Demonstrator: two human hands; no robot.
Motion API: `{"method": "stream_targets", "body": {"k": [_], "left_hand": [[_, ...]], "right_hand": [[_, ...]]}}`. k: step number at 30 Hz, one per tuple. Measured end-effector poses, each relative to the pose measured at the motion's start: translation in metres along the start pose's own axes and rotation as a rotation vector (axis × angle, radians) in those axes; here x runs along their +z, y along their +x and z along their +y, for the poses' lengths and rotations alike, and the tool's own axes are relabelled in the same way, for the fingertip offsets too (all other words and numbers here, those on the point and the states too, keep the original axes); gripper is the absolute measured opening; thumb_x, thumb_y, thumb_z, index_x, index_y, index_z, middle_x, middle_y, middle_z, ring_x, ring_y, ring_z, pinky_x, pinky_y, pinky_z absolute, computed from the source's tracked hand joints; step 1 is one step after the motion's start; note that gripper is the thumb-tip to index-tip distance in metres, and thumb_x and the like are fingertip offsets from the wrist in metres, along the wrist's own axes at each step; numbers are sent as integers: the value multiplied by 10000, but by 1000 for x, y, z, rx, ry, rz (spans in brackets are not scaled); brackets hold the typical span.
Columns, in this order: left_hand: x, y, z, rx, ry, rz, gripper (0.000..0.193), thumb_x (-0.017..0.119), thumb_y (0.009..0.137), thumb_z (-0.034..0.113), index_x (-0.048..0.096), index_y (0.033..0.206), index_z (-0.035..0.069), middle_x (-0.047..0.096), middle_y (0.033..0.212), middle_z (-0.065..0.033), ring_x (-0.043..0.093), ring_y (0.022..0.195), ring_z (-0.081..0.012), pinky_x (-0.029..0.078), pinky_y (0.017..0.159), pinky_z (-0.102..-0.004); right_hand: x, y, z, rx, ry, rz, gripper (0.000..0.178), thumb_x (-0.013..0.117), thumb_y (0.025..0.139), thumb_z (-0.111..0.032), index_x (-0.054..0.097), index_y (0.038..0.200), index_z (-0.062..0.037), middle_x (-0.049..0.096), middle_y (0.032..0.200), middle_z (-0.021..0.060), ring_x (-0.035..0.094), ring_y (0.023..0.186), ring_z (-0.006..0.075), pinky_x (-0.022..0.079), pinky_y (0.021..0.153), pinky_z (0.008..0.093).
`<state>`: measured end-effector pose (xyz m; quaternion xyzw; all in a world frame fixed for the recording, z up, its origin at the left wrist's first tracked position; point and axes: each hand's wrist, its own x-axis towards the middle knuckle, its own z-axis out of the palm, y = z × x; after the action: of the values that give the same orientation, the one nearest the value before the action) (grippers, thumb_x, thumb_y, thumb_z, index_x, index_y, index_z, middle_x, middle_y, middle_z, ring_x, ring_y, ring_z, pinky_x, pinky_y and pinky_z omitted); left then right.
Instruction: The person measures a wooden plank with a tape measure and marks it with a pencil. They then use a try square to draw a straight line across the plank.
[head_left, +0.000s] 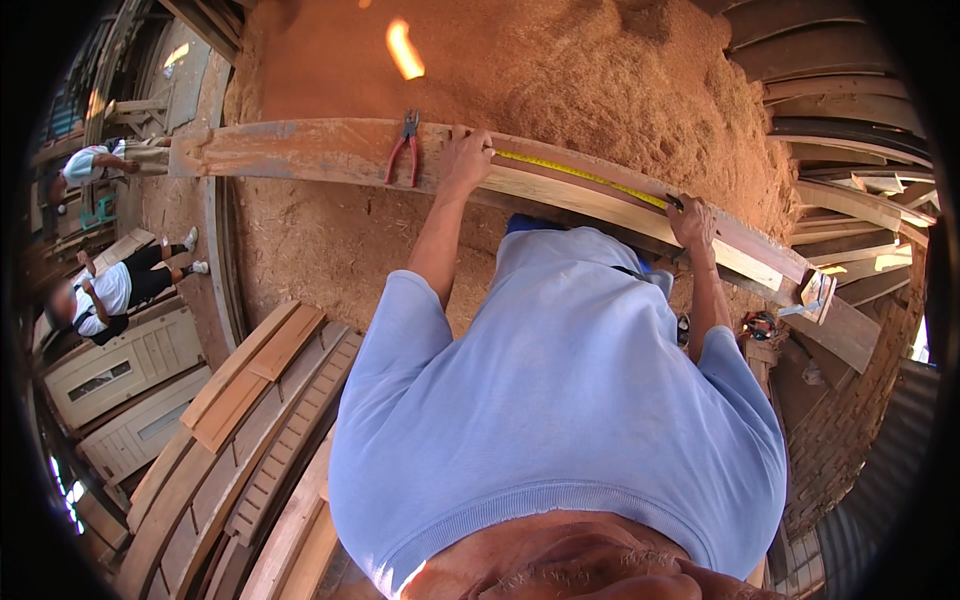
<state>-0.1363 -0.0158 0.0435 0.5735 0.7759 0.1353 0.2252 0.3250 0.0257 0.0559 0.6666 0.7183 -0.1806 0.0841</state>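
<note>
Measuring appears to be under way: a yellow measuring tape point(580, 173) is running out along a length of pale timber point(590, 198), spanning the gap between the two hands. The timber is lying lengthwise along the worktop point(290, 150), a long weathered plank, in front of the body. Done, as far as is showing: the tape is drawn out and lying close along the timber's upper side. Left, by judgement: the reading and any marking; no mark is showing at this size, and whether a figure is already being read cannot be told. The left hand point(466, 158) is bending over the timber at the tape's left end, fingers together rather than spread; whether it is pinching the tape or only pressing it down is not showing clearly. The right hand point(692, 222) is curling narrowly around a small dark piece point(675, 203) at the tape's other end, probably the tape's case, though the fingers are covering most of it. Neither hand is standing wide. A pair of red-handled pliers point(409, 132) is lying crosswise on the worktop just beside the left hand, with no hand touching it. A metal-edged object point(816, 290) is sitting near the far right end, its kind unclear. Sawdust point(640, 110) is covering the ground beyond.
</note>
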Motion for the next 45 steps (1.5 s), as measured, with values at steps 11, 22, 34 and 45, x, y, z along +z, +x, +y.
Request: {"method": "stream_targets", "body": {"k": [11,22,34,45], "left_hand": [[5,20,1,-75,185,-84,197,757,876,282,658,1030,210,486,1509,-143,414,1395,-426,340,1139,-577],[-22,32,22,-182,185,-331,412,714,878,234,609,1253,98,649,1328,-172,580,1266,-397,474,1045,-523],[5,41,12,-227,361,-297,253,720,903,282,632,1100,150,683,1210,-140,601,1239,-338,484,1012,-474],[-7,44,34,-319,278,-361,246,694,935,264,610,1133,143,675,1228,-120,610,1212,-345,495,968,-486]], "right_hand": [[1,9,0,24,-1,17,433,664,887,-428,698,1175,-107,667,1174,225,625,1126,421,486,956,533],[0,7,0,-56,35,76,412,684,873,-382,704,1134,-64,716,1049,244,663,1034,447,514,897,548],[-25,16,90,2,49,15,375,697,865,-395,716,1051,-71,704,1035,257,661,1021,448,513,880,554],[-32,21,127,21,16,-50,421,700,858,-417,736,1072,-57,691,1079,268,652,1038,440,508,910,535]]}}
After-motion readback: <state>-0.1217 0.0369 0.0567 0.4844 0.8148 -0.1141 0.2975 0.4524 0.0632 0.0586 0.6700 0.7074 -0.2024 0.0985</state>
